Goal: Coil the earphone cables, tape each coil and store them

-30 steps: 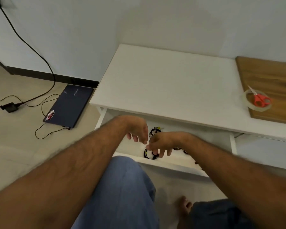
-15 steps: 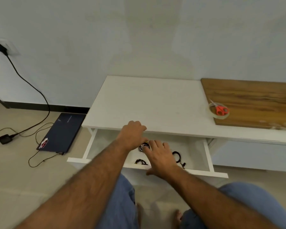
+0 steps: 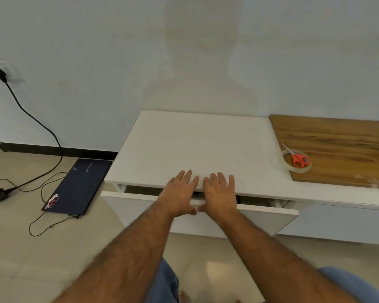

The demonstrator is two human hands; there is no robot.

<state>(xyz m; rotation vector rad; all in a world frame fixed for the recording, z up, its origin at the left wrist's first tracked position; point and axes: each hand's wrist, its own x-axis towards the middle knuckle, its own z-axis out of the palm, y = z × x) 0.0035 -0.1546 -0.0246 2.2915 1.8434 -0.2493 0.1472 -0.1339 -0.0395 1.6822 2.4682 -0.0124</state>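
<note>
White cabinet top stands against a pale wall. Left hand and right hand lie side by side, fingers straight and spread, palms against the front edge of the drawer, which is open only a crack. Dark cable barely shows in the gap between the hands; its coils cannot be made out. At three o'clock, red scissors rest on a tape roll. At nine o'clock, a laptop lies on the floor.

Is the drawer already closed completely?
No, the drawer still stands out from the cabinet, with a dark gap under the white top.
</note>
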